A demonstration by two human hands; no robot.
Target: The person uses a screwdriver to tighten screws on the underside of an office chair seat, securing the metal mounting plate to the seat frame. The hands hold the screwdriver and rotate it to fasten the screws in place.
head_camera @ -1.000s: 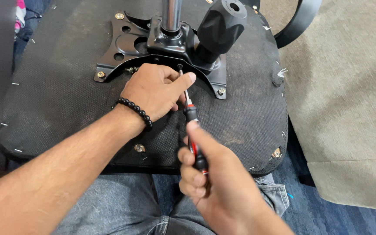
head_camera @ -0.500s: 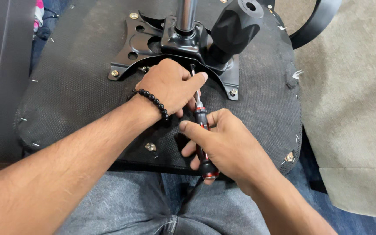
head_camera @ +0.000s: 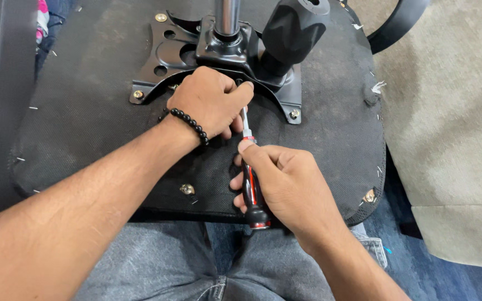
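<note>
The upturned chair seat (head_camera: pixel 85 128) lies across my lap, its black metal plate (head_camera: pixel 165 56) showing 3 bolts seated. I judge 1 fastener unfinished: my right hand (head_camera: pixel 285 184) is closed round the screwdriver (head_camera: pixel 250 178), my left hand (head_camera: pixel 210 103) pinching its shaft at the plate's edge.

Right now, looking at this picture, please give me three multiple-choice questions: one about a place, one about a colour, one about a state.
1. Where does the left hand rest?
A. on the metal plate
B. on the carpet
C. on the jeans

2. What colour is the screwdriver handle?
A. yellow
B. black and red
C. green

3. How does the right hand hold the screwdriver?
A. open, apart from it
B. closed around its handle
C. pinching only its tip

Answers: 1 A, its fingers lie by the plate's edge; 2 B, red stripes on black; 3 B, fingers wrap the handle.
</note>
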